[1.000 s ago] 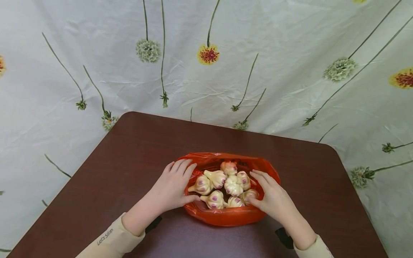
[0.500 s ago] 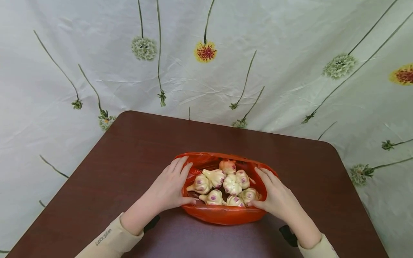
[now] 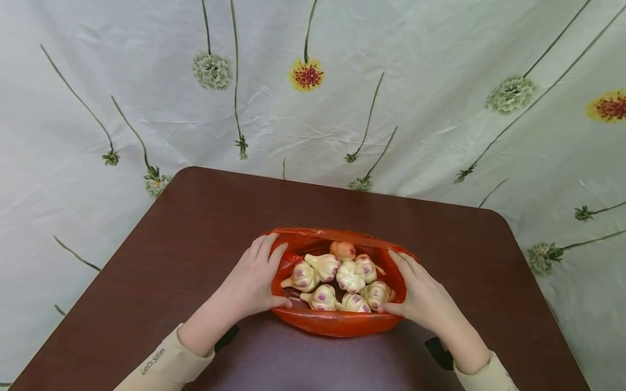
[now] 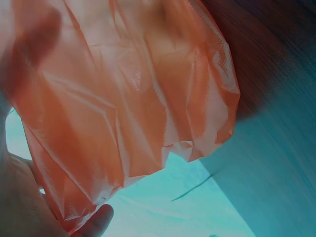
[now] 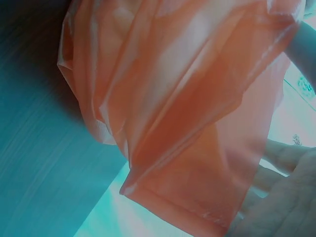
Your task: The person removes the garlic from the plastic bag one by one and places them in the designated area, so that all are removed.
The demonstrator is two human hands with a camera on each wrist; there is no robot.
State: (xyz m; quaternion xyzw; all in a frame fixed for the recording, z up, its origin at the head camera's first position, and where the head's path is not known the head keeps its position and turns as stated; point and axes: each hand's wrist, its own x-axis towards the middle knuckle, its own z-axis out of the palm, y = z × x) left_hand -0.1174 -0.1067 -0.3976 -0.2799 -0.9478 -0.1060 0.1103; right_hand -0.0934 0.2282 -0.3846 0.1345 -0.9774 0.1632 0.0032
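Note:
An orange-red plastic bag (image 3: 337, 326) sits on the table with its mouth spread wide. Several garlic bulbs (image 3: 350, 277), cream with purple marks, lie inside. One bulb (image 3: 343, 250) at the back looks reddish. My left hand (image 3: 249, 279) holds the bag's left rim, thumb towards the front and fingers towards the back. On the opposite side, my right hand (image 3: 425, 293) grips the right rim in the same way. Both wrist views are mostly filled by the bag's wrinkled, translucent side, and parts of the fingers are hidden behind it.
The dark brown table (image 3: 220, 212) has rounded far corners. Behind it hangs a pale cloth (image 3: 430, 49) printed with flowers. Light sleeves (image 3: 171, 358) cover the forearms, and a dark strap (image 3: 438, 353) shows at the right wrist.
The hands have moved slightly apart, drawing the bag's mouth more evenly open. The right hand has shifted outward onto the rim, uncovering more of the rightmost bulb. The whole view has shifted slightly.

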